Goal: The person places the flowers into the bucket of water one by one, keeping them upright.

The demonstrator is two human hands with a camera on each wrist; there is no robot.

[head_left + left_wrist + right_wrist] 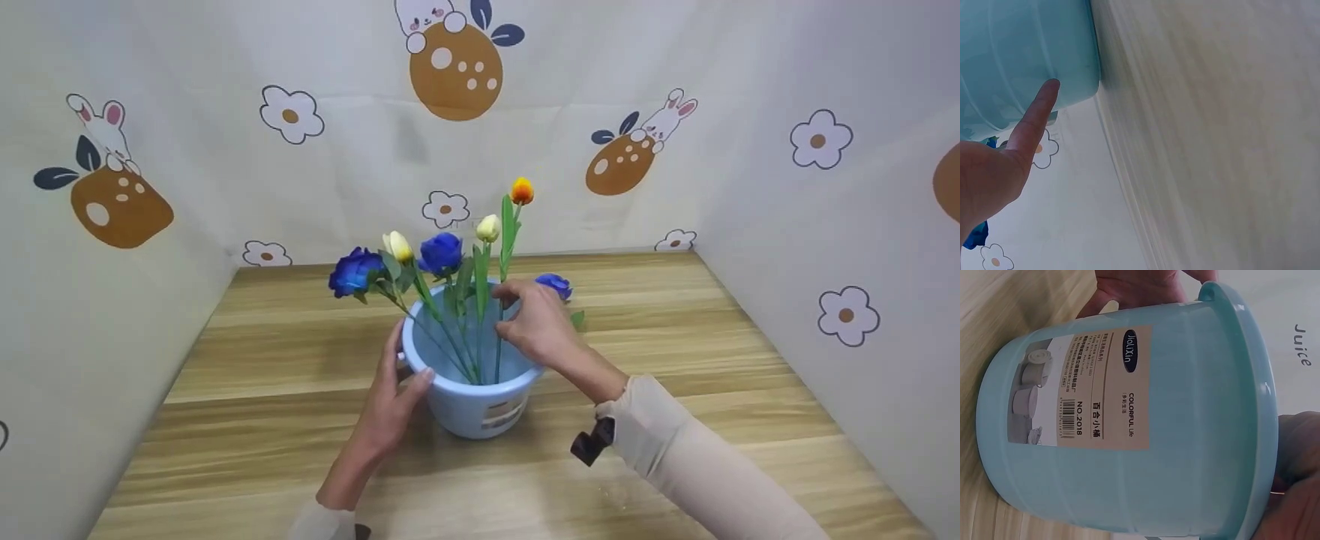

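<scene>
A light blue plastic bucket [480,409] stands on the wooden table, with several artificial flowers leaning inside it. My left hand [390,405] rests against the bucket's left side, thumb at the rim and fingers spread along the outer wall. In the left wrist view, one straight finger [1039,109] touches that wall. Above the opening, my right hand [536,319] pinches the stem of an orange tulip [523,191]. Beside it stand a pale tulip [488,228], a blue rose [442,253], a second pale tulip [397,246] and another blue rose [355,272].
Behind the bucket on the right, another blue rose [554,285] is partly hidden by my right hand. A printed label [1081,391] covers part of the bucket's wall. Patterned cloth walls [352,172] enclose the wooden table [300,420] at the back and sides.
</scene>
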